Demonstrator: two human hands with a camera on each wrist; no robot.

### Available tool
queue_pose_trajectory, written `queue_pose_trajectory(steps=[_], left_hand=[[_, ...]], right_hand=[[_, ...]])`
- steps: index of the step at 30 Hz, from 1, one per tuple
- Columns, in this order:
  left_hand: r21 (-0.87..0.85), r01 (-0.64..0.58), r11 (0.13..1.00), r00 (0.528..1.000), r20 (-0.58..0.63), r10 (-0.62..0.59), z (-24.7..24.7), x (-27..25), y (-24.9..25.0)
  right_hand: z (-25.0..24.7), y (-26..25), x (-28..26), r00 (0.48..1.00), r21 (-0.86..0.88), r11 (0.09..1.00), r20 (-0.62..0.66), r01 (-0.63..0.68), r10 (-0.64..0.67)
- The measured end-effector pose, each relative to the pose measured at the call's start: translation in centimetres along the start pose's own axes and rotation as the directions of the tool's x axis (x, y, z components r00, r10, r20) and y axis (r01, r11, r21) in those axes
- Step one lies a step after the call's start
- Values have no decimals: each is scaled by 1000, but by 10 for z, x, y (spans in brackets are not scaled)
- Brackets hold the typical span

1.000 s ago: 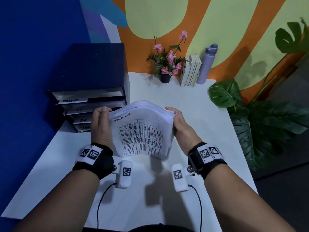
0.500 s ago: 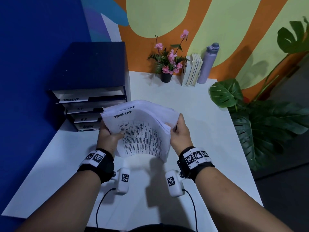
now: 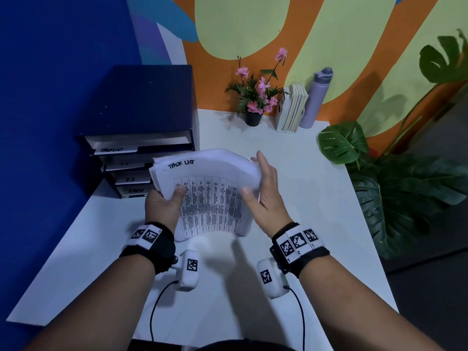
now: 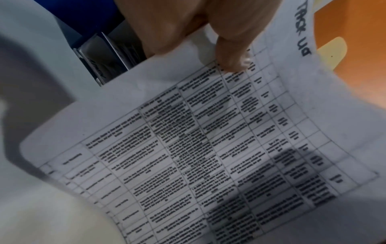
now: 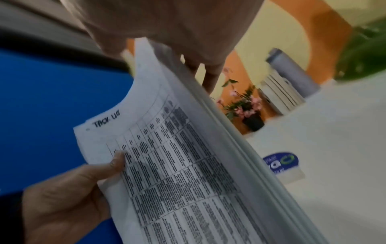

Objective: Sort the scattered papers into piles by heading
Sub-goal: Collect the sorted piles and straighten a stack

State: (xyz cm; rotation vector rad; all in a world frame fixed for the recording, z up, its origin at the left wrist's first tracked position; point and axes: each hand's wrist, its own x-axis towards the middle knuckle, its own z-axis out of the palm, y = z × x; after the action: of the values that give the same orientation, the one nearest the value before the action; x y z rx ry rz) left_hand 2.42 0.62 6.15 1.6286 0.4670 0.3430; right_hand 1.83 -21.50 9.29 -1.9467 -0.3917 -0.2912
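Observation:
A thick stack of papers point(image 3: 210, 193) hangs bowed above the white table point(image 3: 298, 178). Its top sheet carries a printed grid under the handwritten heading TASK LIST. My left hand point(image 3: 164, 203) grips the stack's left edge, thumb point(image 4: 229, 62) pressed on the top sheet. My right hand point(image 3: 263, 188) holds the right edge, thumb on top and fingers point(image 5: 208, 77) stretched behind the sheets. The right wrist view shows the stack point(image 5: 177, 165) edge-on and my left hand point(image 5: 73, 189). A dark blue tray organiser point(image 3: 141, 110) stands just left of the stack. Its top tray point(image 3: 111, 149) reads TASKLIST and the bottom one ADMIN.
A pot of pink flowers point(image 3: 253, 117), a few upright books point(image 3: 292, 107) and a lilac bottle point(image 3: 315, 97) line the back wall. A large leafy plant point(image 3: 405, 186) stands off the table's right edge. A blue wall runs along the left side.
My left hand slid from the stack's top left corner down to its left edge. The stack shifted left toward the trays, and my right fingers straightened along the right edge.

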Motion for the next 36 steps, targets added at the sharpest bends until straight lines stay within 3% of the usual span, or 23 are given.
queue_pose_trajectory(steps=[2, 5, 7, 12, 15, 17, 19, 22, 27, 31, 36], left_hand=[[-44, -9, 999, 997, 75, 12, -3, -4, 2], [-147, 16, 989, 994, 107, 0, -8, -10, 2], [-189, -1, 982, 994, 109, 22, -9, -12, 3], [-177, -2, 984, 991, 128, 25, -13, -6, 4], [-165, 38, 985, 988, 153, -12, -11, -8, 1], [-145, 115, 983, 984, 152, -93, -9, -11, -5], [-104, 201, 974, 968, 173, -182, -10, -11, -17], [-73, 243, 967, 943, 253, -218, -11, -15, -30], [-32, 257, 966, 948, 204, -246, -17, -12, -33], [-34, 251, 967, 930, 286, -232, -39, -13, -33], [-146, 339, 929, 916, 278, -291, -67, -11, -33]], right_hand=[[-1, -3, 3, 990, -157, 980, -43, 124, -132], [-5, -11, 6, 958, -243, 949, -150, 202, -243], [-6, -13, 7, 946, -309, 918, -124, 249, -299], [-4, -13, 9, 951, -298, 917, -75, 265, -299], [-3, -17, 7, 980, -152, 977, -110, 149, -166], [-1, -16, 3, 989, 54, 997, -135, -55, 62], [4, -20, -1, 950, 336, 910, -110, -242, 293], [13, -25, -3, 886, 564, 741, -35, -364, 462], [21, -16, 1, 863, 438, 771, 21, -462, 505], [21, -17, 10, 852, 528, 705, 72, -474, 519], [60, -18, 19, 850, 381, 768, 109, -515, 515]])
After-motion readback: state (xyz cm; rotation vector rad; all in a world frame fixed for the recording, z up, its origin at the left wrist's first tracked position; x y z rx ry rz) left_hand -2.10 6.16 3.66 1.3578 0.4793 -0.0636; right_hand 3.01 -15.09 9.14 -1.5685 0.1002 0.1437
